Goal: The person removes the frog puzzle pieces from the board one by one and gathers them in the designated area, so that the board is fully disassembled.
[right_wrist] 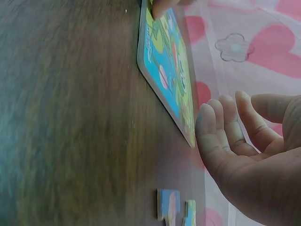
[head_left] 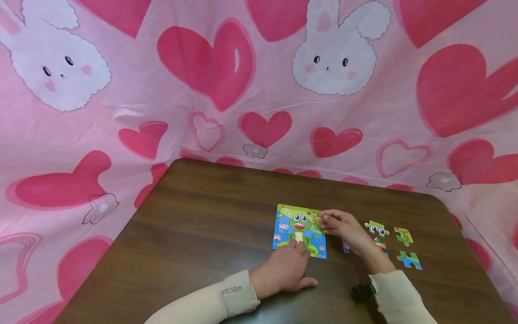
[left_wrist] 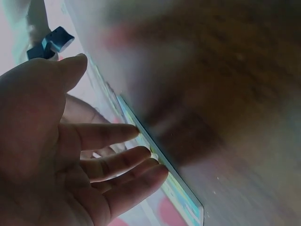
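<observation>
A square puzzle board point(head_left: 285, 216) printed with a smiling green frog lies flat on the table. My left hand point(head_left: 285, 267) rests its fingertips on the board's near edge, fingers fairly straight and thumb out to the side. In the left wrist view those fingers point(left_wrist: 108, 136) meet the thin edge of the board point(left_wrist: 190, 202). At the board's far right corner hovers my right hand point(head_left: 346, 229), fingers loosely bent. The right wrist view shows nothing between thumb and fingers of that hand point(right_wrist: 254, 141), its fingertips close by the board's corner point(right_wrist: 162, 70).
Right of the board lie several loose puzzle pieces, among them one with frog eyes point(head_left: 377, 228), a corner piece point(head_left: 403, 235) and a blue-green piece point(head_left: 410, 260). My right forearm partly covers others. A pink heart-patterned cloth point(head_left: 226, 135) hangs behind the brown table point(head_left: 210, 216).
</observation>
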### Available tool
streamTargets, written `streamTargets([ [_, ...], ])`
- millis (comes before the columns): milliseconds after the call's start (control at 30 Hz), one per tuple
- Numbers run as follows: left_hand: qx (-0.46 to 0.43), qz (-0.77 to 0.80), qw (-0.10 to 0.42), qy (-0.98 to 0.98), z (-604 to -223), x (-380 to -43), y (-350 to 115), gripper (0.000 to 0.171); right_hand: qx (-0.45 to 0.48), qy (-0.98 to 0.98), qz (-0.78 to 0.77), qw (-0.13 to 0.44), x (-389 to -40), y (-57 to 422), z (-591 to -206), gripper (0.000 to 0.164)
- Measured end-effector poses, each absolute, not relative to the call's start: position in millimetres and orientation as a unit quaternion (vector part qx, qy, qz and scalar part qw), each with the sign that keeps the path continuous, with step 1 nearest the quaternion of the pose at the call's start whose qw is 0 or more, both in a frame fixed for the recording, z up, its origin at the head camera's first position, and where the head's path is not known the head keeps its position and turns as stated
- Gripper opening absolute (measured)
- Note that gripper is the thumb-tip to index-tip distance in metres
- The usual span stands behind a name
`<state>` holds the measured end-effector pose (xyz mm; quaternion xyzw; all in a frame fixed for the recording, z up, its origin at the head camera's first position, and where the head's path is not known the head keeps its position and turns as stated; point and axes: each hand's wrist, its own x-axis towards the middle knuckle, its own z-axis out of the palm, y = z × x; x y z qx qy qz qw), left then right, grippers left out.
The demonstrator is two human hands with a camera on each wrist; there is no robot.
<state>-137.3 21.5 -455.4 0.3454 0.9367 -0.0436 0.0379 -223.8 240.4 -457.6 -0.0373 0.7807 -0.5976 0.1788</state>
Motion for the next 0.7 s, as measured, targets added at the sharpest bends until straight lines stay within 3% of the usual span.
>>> streamTargets([
  [433,0.384,-0.029,0.043,0.922,-455.8,-142.6,20.6,0.073,-0.044,0.779,-0.595,0.193,-227.2,225.2,-464.4,0.040],
  [700,0.408,0.042,0.069,0.909,-454.7,-160.9,4.0,0.054,-0.047,0.779,-0.591,0.205,-224.8,222.4,-464.5,0.040],
])
